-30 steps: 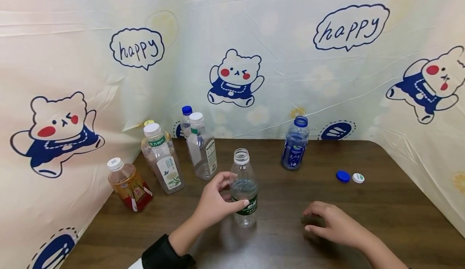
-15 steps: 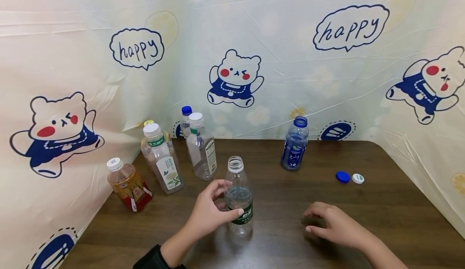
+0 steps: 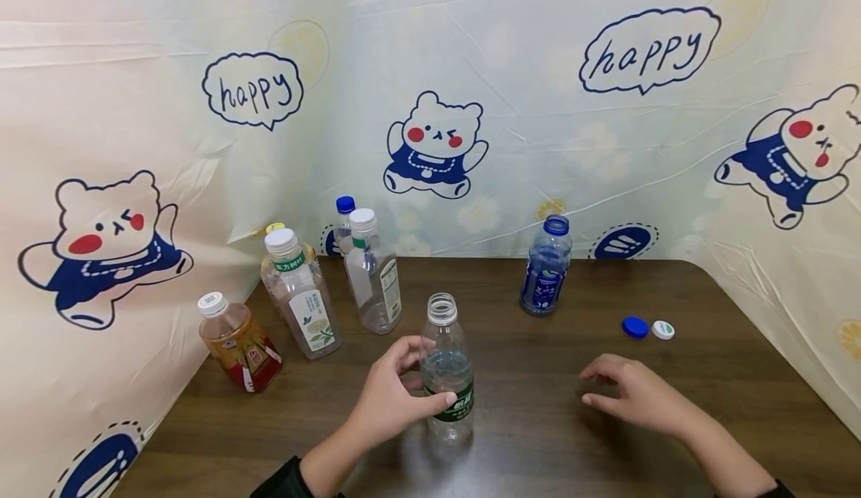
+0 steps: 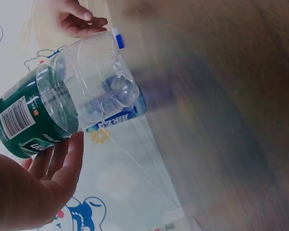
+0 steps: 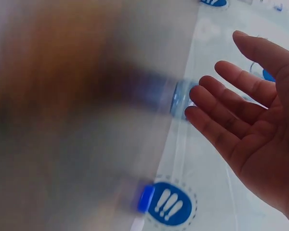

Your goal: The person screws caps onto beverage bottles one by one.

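My left hand (image 3: 397,397) grips a clear plastic bottle (image 3: 447,367) around its green label, thumb at the front. The bottle stands upright, has no cap on its ringed white neck, and holds some clear liquid. In the left wrist view, fingers and thumb wrap its green label (image 4: 31,113). My right hand (image 3: 635,397) hovers over the table on the right, fingers loosely bent and holding nothing; its palm faces the right wrist camera. Beyond that hand lie a blue cap (image 3: 635,327) and a white cap (image 3: 663,330).
An uncapped blue bottle (image 3: 545,274) stands at the back of the brown table (image 3: 538,408). On the left are a brown tea bottle (image 3: 241,345), two clear white-capped bottles (image 3: 303,296), and others partly hidden behind. A printed cloth (image 3: 538,124) hangs behind the table.
The held bottle and my left hand have come nearer to me, then shifted slightly right. My right hand has moved a little to the right and away from me.
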Available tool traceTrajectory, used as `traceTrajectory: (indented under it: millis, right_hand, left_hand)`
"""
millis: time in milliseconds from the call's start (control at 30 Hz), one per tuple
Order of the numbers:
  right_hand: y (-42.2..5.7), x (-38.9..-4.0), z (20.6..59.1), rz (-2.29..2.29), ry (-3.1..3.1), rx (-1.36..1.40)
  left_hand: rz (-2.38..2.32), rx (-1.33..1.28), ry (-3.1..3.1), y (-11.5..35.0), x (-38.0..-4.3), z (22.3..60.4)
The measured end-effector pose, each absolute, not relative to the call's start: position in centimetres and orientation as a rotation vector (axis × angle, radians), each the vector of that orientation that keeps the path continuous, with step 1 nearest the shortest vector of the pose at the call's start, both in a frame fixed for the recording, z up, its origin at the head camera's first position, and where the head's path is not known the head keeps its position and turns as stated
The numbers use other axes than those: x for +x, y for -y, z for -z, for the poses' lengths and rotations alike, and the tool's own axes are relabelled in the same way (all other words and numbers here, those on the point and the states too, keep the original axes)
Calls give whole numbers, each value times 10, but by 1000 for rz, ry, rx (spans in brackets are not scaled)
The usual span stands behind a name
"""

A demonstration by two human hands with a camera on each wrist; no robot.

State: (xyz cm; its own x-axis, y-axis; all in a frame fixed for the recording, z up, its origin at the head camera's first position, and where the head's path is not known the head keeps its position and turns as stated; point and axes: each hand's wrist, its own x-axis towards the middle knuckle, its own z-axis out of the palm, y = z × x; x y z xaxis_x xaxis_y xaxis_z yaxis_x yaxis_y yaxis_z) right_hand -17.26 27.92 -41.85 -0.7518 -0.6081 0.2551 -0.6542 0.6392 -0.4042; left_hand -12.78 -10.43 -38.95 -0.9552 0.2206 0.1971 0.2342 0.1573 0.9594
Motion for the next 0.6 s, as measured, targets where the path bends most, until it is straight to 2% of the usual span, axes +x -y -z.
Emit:
traceTrajectory:
  millis: [600]
  right_hand:
    - [-374, -271, 390, -426, 3106, 556]
  left_hand:
    - [1950, -503, 2401, 101, -124, 389]
